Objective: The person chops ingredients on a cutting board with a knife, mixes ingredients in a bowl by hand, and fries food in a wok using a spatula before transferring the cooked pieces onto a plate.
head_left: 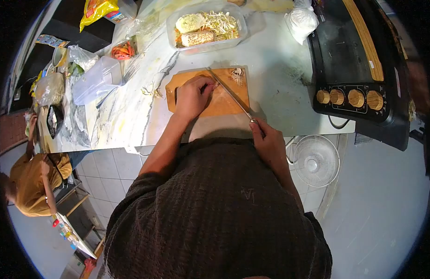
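A wooden cutting board (226, 103) lies on the marble counter in front of me. My right hand (267, 139) is closed round the handle of a knife (231, 95), whose blade slants up and left across the board. On the board's left half, my left hand (192, 96) has its fingers drawn together beside the blade, at a small pale piece (216, 85) too small to name. Thin peelings or scraps (237, 76) lie at the board's top right corner. Beyond the board stands a clear plastic container (212, 45) with bean sprouts and other food.
An oven (354, 100) stands at right, near a white bag (301, 22). At left are a clear tub (97, 81), a fork (129, 73), red chillies (123, 50) and bags. Another person (33, 183) is at far left; a fan (316, 161) stands below the counter.
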The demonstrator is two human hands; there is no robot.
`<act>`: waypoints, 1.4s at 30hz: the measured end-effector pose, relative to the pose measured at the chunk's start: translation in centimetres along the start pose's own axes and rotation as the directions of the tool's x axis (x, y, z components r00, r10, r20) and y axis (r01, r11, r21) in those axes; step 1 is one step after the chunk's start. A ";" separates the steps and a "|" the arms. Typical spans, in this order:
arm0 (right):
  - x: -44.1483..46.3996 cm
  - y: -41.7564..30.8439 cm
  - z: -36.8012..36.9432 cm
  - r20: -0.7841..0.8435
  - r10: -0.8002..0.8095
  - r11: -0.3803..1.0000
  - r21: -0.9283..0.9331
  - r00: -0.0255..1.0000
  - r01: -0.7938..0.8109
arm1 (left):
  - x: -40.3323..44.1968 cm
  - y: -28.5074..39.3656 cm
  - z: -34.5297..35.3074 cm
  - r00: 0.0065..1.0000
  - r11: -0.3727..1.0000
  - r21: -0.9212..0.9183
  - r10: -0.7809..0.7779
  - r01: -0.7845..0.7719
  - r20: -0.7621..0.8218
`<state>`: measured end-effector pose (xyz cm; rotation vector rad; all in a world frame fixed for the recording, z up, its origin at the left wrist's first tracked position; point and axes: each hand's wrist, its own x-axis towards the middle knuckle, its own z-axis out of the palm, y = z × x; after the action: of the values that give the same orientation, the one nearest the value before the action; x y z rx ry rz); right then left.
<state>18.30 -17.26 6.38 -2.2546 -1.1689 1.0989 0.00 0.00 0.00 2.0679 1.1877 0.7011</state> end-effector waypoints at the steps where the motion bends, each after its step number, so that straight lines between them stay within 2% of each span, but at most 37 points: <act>1: 0.0 -0.2 0.0 -0.015 -0.018 0.999 -0.037 1.000 0.018 | 0.1 -0.2 0.1 1.000 1.000 -0.005 0.025 -0.025 -0.005; 9: -1.1 0.9 -0.1 -0.099 0.007 0.999 -0.038 0.995 -0.011 | 1.5 1.1 -2.7 0.999 1.000 0.007 0.021 -0.021 0.042; 11: -1.3 1.2 -0.1 -0.098 0.032 0.999 0.030 0.995 -0.030 | 3.7 0.9 -3.1 0.993 0.993 -0.042 0.107 -0.109 -0.046; 13: -1.4 1.2 -0.2 -0.109 0.035 0.999 0.041 0.993 -0.031 | 6.5 2.7 -4.1 0.990 0.989 -0.064 0.129 -0.132 -0.051; 16: -1.4 1.0 -0.4 -0.114 0.062 0.997 0.044 0.992 -0.057 | 11.1 3.2 -4.2 0.981 0.985 -0.100 0.129 -0.143 -0.143; 18: -1.5 1.0 -0.5 -0.108 0.085 0.996 0.036 0.990 -0.081 | 13.4 2.8 -4.6 0.964 0.979 0.072 0.201 -0.191 -0.177; 19: -1.5 1.2 -0.4 -0.101 0.067 0.996 0.064 0.993 -0.061 | 13.4 2.7 -5.1 0.963 0.979 0.072 0.203 -0.193 -0.180; 21: -1.3 1.4 -0.6 -0.106 0.056 0.995 0.093 0.993 -0.046 | 13.2 2.4 -6.6 0.928 0.947 0.184 0.299 -0.262 -0.220; 22: -1.4 1.4 -0.5 -0.125 0.040 0.993 0.113 0.991 -0.026 | 12.7 2.3 -7.7 0.963 0.980 0.073 0.194 -0.184 -0.185; 23: -1.6 1.5 -0.4 -0.143 0.028 0.991 0.135 0.989 -0.008 | 11.8 2.3 -8.9 0.967 0.987 0.102 0.145 -0.126 -0.209; 25: -1.6 1.5 -0.4 -0.131 0.050 0.985 0.172 0.990 -0.027 | 10.1 -0.3 -10.7 0.976 0.999 0.040 0.044 -0.037 -0.212; 26: -1.5 1.4 -0.4 -0.115 0.056 0.979 0.201 0.992 -0.032 | 9.1 -1.6 -11.9 0.975 0.993 0.116 0.038 -0.012 -0.220; 29: -1.0 1.1 -0.5 -0.068 0.061 0.988 0.148 0.996 -0.050 | 5.5 -4.9 -14.1 0.972 0.987 0.134 -0.055 0.088 -0.230; 31: -0.8 0.9 -0.4 -0.056 0.036 0.988 0.154 0.998 -0.027 | 3.2 -7.0 -14.5 0.979 0.952 0.258 -0.129 0.167 -0.157; 37: -0.1 0.6 -0.3 -0.050 -0.011 0.988 0.151 0.999 0.018 | -1.3 -8.2 -13.5 0.971 0.949 0.212 -0.239 0.235 -0.007; 38: 0.0 0.5 -0.4 -0.040 -0.003 0.990 0.138 0.999 0.008 | -1.8 -7.7 -13.3 0.966 0.947 0.188 -0.255 0.259 -0.048; 42: 0.4 0.7 0.0 -0.075 -0.053 0.981 0.183 0.996 0.066 | -1.8 -8.2 -12.0 0.970 0.940 0.241 -0.240 0.242 -0.037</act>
<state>18.82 -17.32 5.81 -2.0855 -1.0530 1.0512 -13.81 4.71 1.45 2.0647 1.5661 0.4647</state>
